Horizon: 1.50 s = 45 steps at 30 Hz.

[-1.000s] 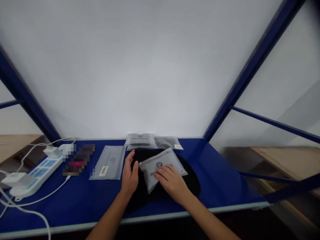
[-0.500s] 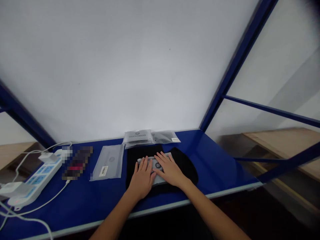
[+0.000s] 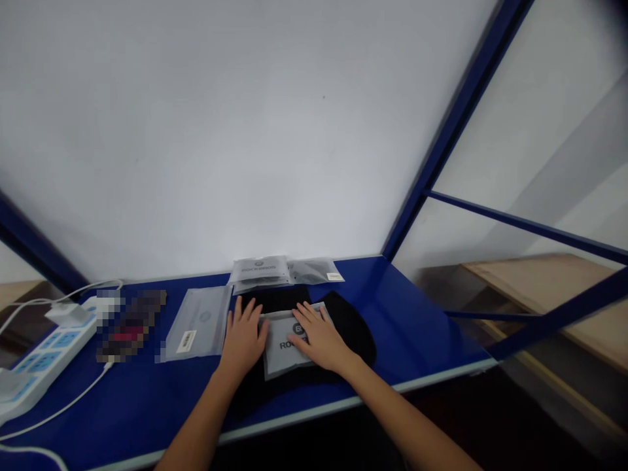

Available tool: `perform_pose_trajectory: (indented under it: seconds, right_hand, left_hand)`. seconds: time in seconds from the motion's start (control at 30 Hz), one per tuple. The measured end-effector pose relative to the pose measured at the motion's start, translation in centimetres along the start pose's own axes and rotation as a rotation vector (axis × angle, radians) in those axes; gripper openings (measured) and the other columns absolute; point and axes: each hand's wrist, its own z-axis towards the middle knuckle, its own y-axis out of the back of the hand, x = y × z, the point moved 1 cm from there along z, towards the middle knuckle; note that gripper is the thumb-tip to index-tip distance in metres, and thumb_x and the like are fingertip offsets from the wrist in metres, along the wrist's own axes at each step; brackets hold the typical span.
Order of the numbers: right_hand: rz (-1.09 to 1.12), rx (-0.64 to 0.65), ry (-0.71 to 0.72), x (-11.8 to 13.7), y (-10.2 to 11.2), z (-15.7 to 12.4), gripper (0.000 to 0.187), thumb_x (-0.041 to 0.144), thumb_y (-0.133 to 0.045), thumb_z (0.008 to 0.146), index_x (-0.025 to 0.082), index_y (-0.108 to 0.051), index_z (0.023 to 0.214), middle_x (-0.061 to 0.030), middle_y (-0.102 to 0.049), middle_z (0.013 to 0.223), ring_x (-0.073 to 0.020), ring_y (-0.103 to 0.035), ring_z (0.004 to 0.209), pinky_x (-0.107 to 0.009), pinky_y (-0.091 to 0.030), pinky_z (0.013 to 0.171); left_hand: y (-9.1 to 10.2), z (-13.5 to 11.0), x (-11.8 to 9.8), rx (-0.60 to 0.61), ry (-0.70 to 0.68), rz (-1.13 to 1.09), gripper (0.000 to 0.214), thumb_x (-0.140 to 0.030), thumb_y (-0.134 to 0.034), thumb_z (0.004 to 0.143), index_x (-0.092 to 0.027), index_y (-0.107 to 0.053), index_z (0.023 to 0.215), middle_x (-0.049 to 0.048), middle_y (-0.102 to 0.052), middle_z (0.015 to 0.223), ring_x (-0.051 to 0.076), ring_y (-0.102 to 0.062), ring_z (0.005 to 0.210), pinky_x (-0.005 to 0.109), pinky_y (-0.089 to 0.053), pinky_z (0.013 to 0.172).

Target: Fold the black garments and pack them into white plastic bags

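Left hand [image 3: 243, 340] lies open, its edge against the frosted pouch [image 3: 282, 350]; right hand [image 3: 314, 339] rests flat on top, hands apart, neither clamped; black cloth [image 3: 279, 299] beneath.

Right hand [image 3: 316, 340] on pouch [image 3: 283, 360], left hand [image 3: 243, 341] beside

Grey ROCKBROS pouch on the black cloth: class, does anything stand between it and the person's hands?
Nothing visible: the right hand lies on the grey ROCKBROS pouch, and the left hand sits against its left edge.
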Motion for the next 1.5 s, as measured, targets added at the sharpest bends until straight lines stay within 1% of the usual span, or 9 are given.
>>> perform_pose_trajectory:
  seconds: [0.17,0.27,0.43,0.63,0.77,0.93,1.07,1.33,1.5]
  right_hand:
    - [-0.002,-0.089,0.066,0.8,0.9,1.7,0.049,0.046,-0.05,0.098,0.02,-0.053,0.139,-0.0156,-0.041,0.154,-0.0297,-0.031,0.146,-0.058,-0.019,0.118]
    - [0.024,-0.154,0.134,1.9,1.2,4.1,0.037,0.035,-0.055,0.098,0.019,-0.059,0.131,-0.0142,-0.054,0.144,-0.0264,-0.046,0.137,-0.055,-0.025,0.116]
    - [0.068,-0.173,0.35,4.5,2.7,6.6,0.014,0.025,-0.061,0.096,0.019,-0.067,0.107,-0.0071,-0.072,0.111,-0.0207,-0.064,0.109,-0.043,-0.039,0.106]
    - [0.088,-0.311,0.422,6.0,6.9,4.9,0.014,0.016,-0.056,0.096,0.018,-0.064,0.107,-0.0069,-0.073,0.104,-0.0207,-0.065,0.097,-0.036,-0.045,0.09]
    - [0.117,-0.4,0.444,6.3,10.1,3.7,0.008,0.023,-0.058,0.096,0.02,-0.065,0.096,-0.0052,-0.071,0.095,-0.0206,-0.063,0.092,-0.035,-0.045,0.085]
    - [0.269,-0.419,0.428,6.7,11.3,2.6,0.009,0.027,-0.059,0.096,0.022,-0.062,0.09,-0.0017,-0.068,0.089,-0.0185,-0.061,0.087,-0.032,-0.046,0.083]
    - [0.283,-0.423,0.4,5.6,10.7,1.5,0.01,0.027,-0.056,0.095,0.022,-0.06,0.088,-0.0027,-0.066,0.091,-0.0186,-0.06,0.087,-0.033,-0.046,0.083]
    - [0.084,-0.498,0.216,-0.4,10.6,2.2,0.014,0.024,-0.053,0.096,0.021,-0.059,0.083,-0.0058,-0.066,0.095,-0.0217,-0.06,0.091,-0.034,-0.042,0.084]
    - [-0.079,-0.54,0.07,-2.9,8.5,2.9,0.013,0.02,-0.049,0.097,0.02,-0.062,0.093,-0.0089,-0.066,0.104,-0.024,-0.059,0.102,-0.037,-0.038,0.09]
  left_hand:
    - [-0.1,0.8,0.8,-0.082,0.055,0.036,0.023,-0.029,-0.049,0.093,-0.018,-0.07,0.093,0.0152,-0.052,0.147,0.043,-0.023,0.147,0.072,-0.03,0.105]
    - [0.1,1.0,0.6,-0.175,0.04,-0.075,0.017,-0.025,-0.05,0.093,-0.021,-0.066,0.086,0.0117,-0.057,0.141,0.04,-0.032,0.143,0.073,-0.028,0.105]
    - [1.1,1.0,0.4,-0.352,0.001,-0.488,0.016,-0.03,-0.05,0.094,-0.023,-0.064,0.089,0.0081,-0.073,0.111,0.028,-0.063,0.109,0.053,-0.045,0.099]
    - [4.8,1.0,-0.9,-0.246,-0.098,-0.742,0.021,-0.033,-0.046,0.097,-0.022,-0.063,0.102,0.0056,-0.071,0.099,0.021,-0.067,0.091,0.035,-0.053,0.082]
    - [7.5,1.5,-2.7,-0.439,-0.241,-0.684,0.017,-0.028,-0.047,0.098,-0.022,-0.063,0.097,0.0049,-0.071,0.102,0.021,-0.064,0.099,0.035,-0.05,0.089]
    - [7.8,1.7,-4.6,-0.62,-0.264,-0.7,0.015,-0.025,-0.044,0.099,-0.022,-0.058,0.096,0.0053,-0.07,0.102,0.019,-0.065,0.096,0.034,-0.05,0.087]
    - [7.8,1.4,-4.2,-0.706,-0.178,-0.711,0.016,-0.024,-0.041,0.1,-0.022,-0.056,0.095,0.0042,-0.068,0.097,0.018,-0.064,0.092,0.032,-0.05,0.084]
    - [9.8,2.4,-0.8,-0.92,-0.012,-0.654,0.015,-0.029,-0.043,0.1,-0.021,-0.056,0.097,0.0054,-0.068,0.101,0.019,-0.061,0.1,0.036,-0.047,0.093]
    - [7.5,-0.1,-1.7,-0.809,-0.255,-0.593,0.012,-0.022,-0.046,0.097,-0.022,-0.057,0.092,0.0052,-0.071,0.101,0.021,-0.062,0.1,0.04,-0.046,0.095]
